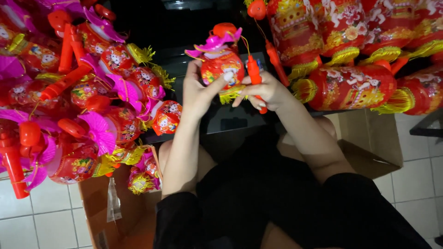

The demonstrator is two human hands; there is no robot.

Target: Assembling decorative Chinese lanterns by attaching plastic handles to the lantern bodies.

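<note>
lap w/ black clothes nearest | left hand (196,94) cups small red lantern (220,64) to steady it, raised over dark table (230,121) | right hand (266,92) pinches orange handle stick (254,76) beside it | lantern piles (92,97) left & big red lanterns (350,87) right, far side

The left hand (197,92) cups a small red lantern (220,64) with a pink top. The right hand (266,92) grips its orange handle (254,74). Piles of similar lanterns (87,101) lie on both sides.

Dim, uneven light, deep black shadow at centre, soft blur throughout.
</note>
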